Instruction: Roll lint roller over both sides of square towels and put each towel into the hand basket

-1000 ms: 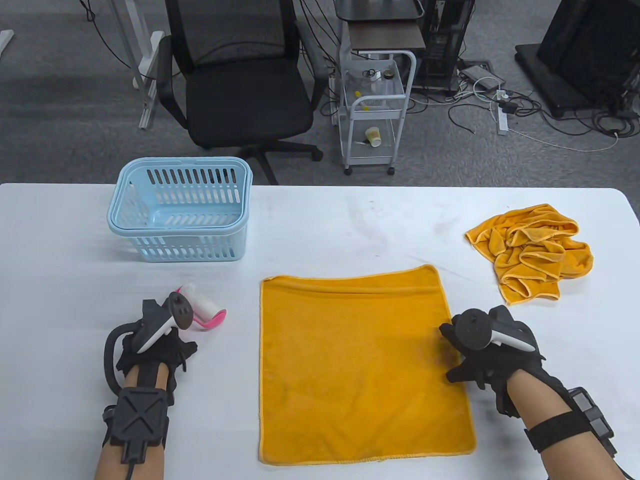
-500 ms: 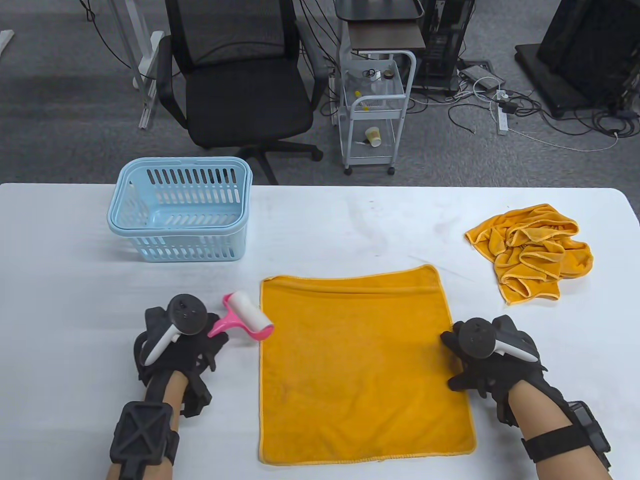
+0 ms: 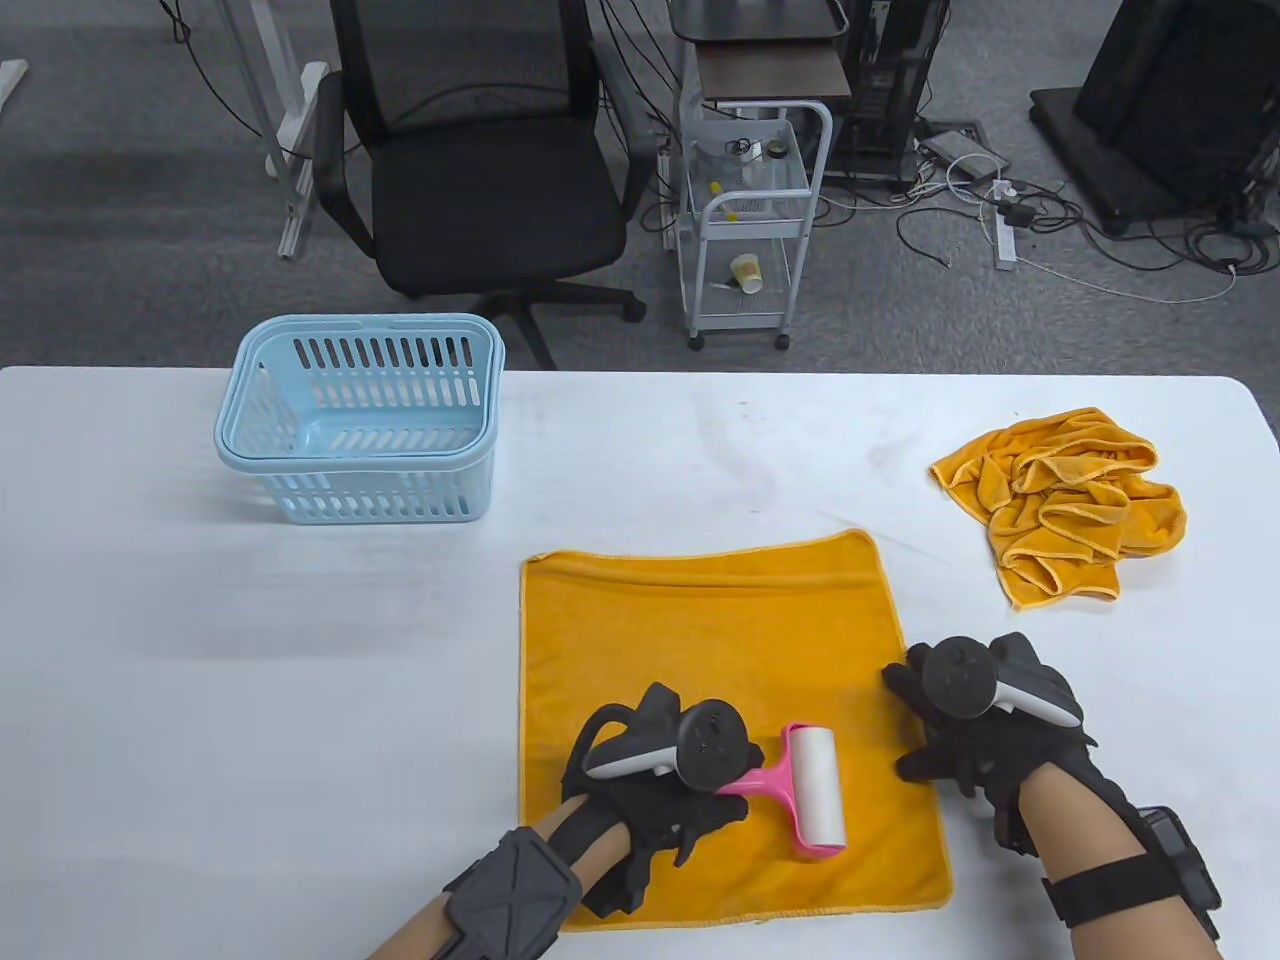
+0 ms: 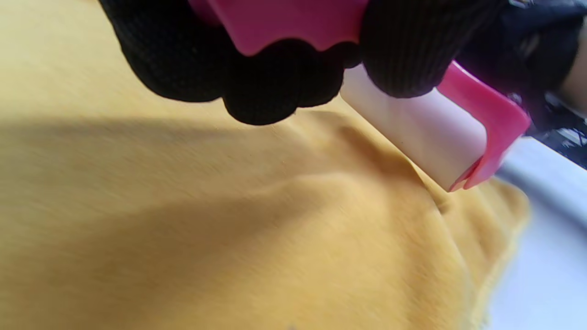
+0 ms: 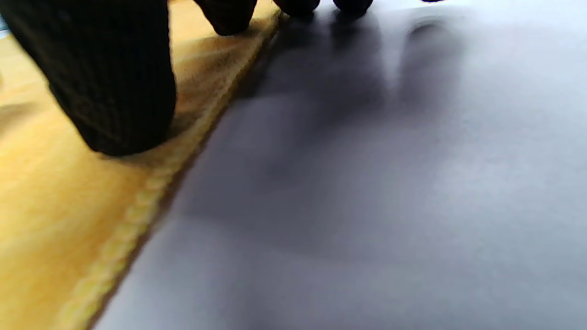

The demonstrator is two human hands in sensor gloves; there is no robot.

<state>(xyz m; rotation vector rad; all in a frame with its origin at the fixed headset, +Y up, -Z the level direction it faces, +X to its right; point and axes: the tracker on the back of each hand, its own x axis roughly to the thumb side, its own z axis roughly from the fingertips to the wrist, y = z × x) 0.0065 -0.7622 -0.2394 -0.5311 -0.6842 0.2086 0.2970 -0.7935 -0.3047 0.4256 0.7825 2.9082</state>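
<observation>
Since the earlier frames, the lint roller (image 3: 812, 792) has been carried by the left hand (image 3: 655, 790) from the bare table onto the spread towel (image 3: 700, 660), toward its 5 o'clock corner. Its pink handle is gripped in curled fingers (image 4: 257, 87), and the white drum is set on the cloth. The right hand (image 3: 975, 735) is laid with fingers spread on the 3 o'clock hem. Cloth could be bunched ahead of the sticky drum (a ridge is already seen there) if that hem slips. The hand basket (image 3: 358, 420) stands at 10 o'clock, the crumpled towel (image 3: 1065, 505) at 2 o'clock.
</observation>
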